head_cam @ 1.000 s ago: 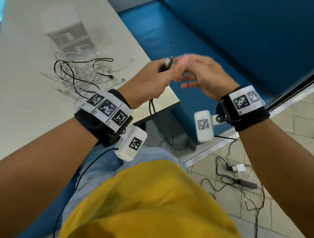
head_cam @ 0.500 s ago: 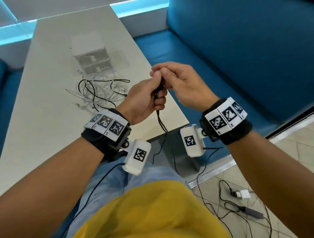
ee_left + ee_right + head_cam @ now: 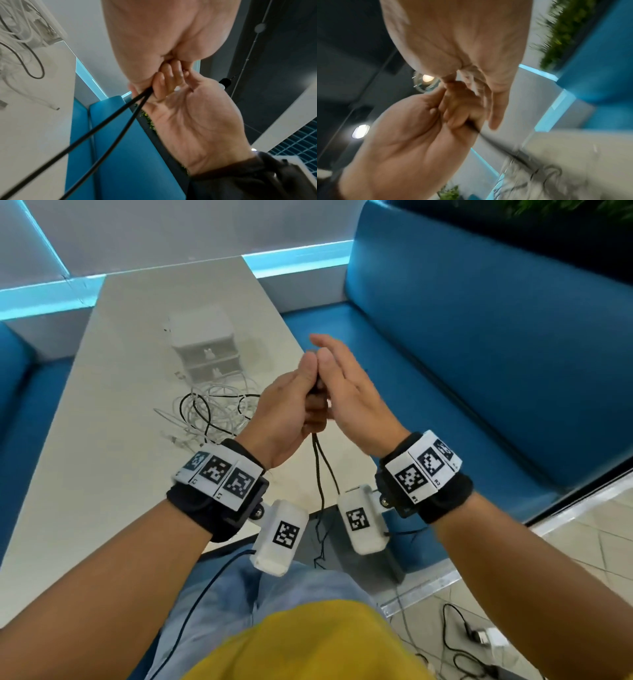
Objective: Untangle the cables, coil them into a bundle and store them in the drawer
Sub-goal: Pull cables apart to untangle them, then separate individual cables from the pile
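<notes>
Over table [image 3: 85, 440], left grip [image 3: 284, 409] clenches black cable [image 3: 320, 470]; right grip [image 3: 356, 402] flat, released alongside.

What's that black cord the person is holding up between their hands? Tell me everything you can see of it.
The black cable is thin, with a braided-looking surface. The left hand grips it in curled fingers, and the right hand lies against that grip with straight fingers. Two strands leave the fist side by side and hang past the table edge toward the floor. Its plug ends are hidden.

Bright, even light; right wrist view blurred.
</notes>
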Motion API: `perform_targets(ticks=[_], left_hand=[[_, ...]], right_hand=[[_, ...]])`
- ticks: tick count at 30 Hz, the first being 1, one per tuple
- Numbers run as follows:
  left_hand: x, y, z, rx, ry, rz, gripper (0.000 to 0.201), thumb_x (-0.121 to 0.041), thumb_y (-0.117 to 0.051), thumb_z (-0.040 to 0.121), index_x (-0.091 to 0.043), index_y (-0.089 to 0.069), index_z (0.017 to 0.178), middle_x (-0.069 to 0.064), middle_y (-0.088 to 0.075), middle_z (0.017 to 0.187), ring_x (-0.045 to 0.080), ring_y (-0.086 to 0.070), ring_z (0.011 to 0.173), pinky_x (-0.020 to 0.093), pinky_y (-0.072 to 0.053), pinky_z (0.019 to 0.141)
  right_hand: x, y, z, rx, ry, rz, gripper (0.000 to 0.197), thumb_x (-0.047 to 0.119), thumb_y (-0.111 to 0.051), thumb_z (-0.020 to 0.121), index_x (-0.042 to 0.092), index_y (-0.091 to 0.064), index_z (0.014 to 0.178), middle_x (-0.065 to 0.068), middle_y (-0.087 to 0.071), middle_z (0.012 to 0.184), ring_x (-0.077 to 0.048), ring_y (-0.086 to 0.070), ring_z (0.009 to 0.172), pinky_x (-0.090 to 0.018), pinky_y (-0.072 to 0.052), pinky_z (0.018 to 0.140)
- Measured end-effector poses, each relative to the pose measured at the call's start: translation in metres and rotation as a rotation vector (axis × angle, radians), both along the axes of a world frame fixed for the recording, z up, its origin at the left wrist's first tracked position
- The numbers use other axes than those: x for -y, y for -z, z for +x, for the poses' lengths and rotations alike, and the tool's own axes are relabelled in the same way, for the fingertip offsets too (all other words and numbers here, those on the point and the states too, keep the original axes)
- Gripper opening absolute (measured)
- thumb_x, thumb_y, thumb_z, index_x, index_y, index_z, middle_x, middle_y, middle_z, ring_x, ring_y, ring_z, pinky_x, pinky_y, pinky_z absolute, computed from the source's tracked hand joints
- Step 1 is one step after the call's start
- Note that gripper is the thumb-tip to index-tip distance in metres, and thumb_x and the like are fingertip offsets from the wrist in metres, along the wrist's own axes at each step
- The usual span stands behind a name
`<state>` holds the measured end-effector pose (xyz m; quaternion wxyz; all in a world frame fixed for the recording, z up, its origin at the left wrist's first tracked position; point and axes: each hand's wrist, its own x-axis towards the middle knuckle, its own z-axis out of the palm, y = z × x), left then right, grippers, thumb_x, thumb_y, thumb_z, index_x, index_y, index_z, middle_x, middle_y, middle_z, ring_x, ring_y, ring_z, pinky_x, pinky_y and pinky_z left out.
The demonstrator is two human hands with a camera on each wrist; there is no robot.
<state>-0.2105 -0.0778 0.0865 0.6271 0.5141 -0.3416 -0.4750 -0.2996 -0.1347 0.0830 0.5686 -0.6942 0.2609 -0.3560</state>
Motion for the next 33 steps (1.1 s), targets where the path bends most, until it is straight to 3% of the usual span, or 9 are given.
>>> perform_targets(ticks=[2,5,9,15,21,24,26,29,33], left_hand=[[0.001,-0.007,0.003,-0.040,-0.094,-0.019,0.043,-0.046,-0.036,0.101,-0.016,-0.053,0.074,-0.003,-0.042,0.048,0.010,-0.038,0.045,0.023,-0.032,0.045],[-0.002,-0.017,0.029,0.000,-0.179,-0.084,0.043,-0.045,-0.029,0.103,-0.019,-0.042,0.070,-0.008,-0.023,0.047,0.008,-0.015,0.046,0.025,-0.013,0.046],[-0.023,-0.023,0.099,0.069,-0.377,-0.032,0.042,-0.046,-0.029,0.103,-0.021,-0.042,0.071,-0.010,-0.023,0.048,0.008,-0.017,0.044,0.020,-0.017,0.041],[-0.056,-0.003,0.165,0.272,-0.521,0.084,0.042,-0.044,-0.029,0.104,-0.020,-0.039,0.071,-0.011,-0.024,0.045,0.009,-0.018,0.042,0.022,-0.018,0.041],[-0.068,-0.001,0.190,0.281,-0.684,0.114,0.040,-0.042,-0.033,0.103,-0.018,-0.044,0.073,-0.010,-0.027,0.040,0.006,-0.021,0.038,0.021,-0.020,0.040],[-0.073,0.002,0.188,0.248,-0.614,0.126,0.036,-0.044,-0.040,0.101,-0.017,-0.048,0.078,-0.010,-0.026,0.043,0.007,-0.020,0.041,0.020,-0.020,0.040],[-0.074,0.006,0.183,0.275,-0.562,0.136,0.031,-0.044,-0.053,0.096,-0.016,-0.050,0.083,-0.011,-0.026,0.049,0.008,-0.020,0.044,0.020,-0.021,0.042],[-0.072,0.010,0.175,0.282,-0.540,0.145,0.014,-0.025,-0.066,0.090,-0.017,-0.056,0.083,-0.007,-0.030,0.057,0.011,-0.022,0.048,0.022,-0.022,0.044],[-0.068,0.012,0.171,0.296,-0.520,0.145,0.008,-0.012,-0.065,0.090,-0.019,-0.066,0.093,-0.009,-0.036,0.057,0.010,-0.025,0.046,0.021,-0.024,0.044]], right_hand=[[-0.007,0.000,0.009,0.006,-0.119,0.301,0.047,0.051,-0.029,0.101,0.016,-0.058,0.111,-0.006,-0.061,0.078,-0.020,-0.058,0.069,-0.040,-0.055,0.068],[-0.005,0.018,0.016,-0.224,-0.235,0.308,0.049,0.051,-0.025,0.102,0.017,-0.060,0.101,-0.006,-0.053,0.057,-0.017,-0.039,0.044,-0.027,-0.033,0.046],[0.003,0.061,0.012,-0.542,-0.315,0.203,0.045,0.036,-0.032,0.104,0.003,-0.064,0.104,0.001,-0.037,0.048,-0.013,-0.025,0.042,-0.026,-0.019,0.044],[0.006,0.074,0.024,-0.721,-0.372,0.144,0.044,0.034,-0.035,0.103,0.002,-0.065,0.096,0.001,-0.039,0.053,-0.010,-0.027,0.041,-0.023,-0.022,0.042],[0.005,0.076,0.044,-1.139,-0.655,-0.245,0.030,0.031,-0.048,0.098,0.009,-0.068,0.095,0.001,-0.066,0.069,-0.010,-0.055,0.059,-0.025,-0.045,0.066],[0.022,0.064,0.069,-0.982,-0.471,-0.320,0.016,0.027,-0.058,0.093,0.015,-0.068,0.098,0.001,-0.069,0.088,-0.009,-0.061,0.074,-0.020,-0.046,0.064],[0.038,0.064,0.091,-0.937,-0.294,-0.438,0.013,0.024,-0.062,0.090,0.018,-0.066,0.101,-0.003,-0.065,0.107,-0.017,-0.060,0.091,-0.026,-0.047,0.075],[0.053,0.080,0.121,-1.072,-0.226,-0.550,0.038,0.029,-0.066,0.087,0.023,-0.057,0.124,-0.006,-0.057,0.129,-0.026,-0.055,0.116,-0.032,-0.044,0.093],[0.062,0.102,0.144,-1.159,-0.174,-0.574,0.040,0.031,-0.068,0.086,0.013,-0.061,0.121,-0.011,-0.063,0.120,-0.030,-0.060,0.109,-0.035,-0.050,0.090]])
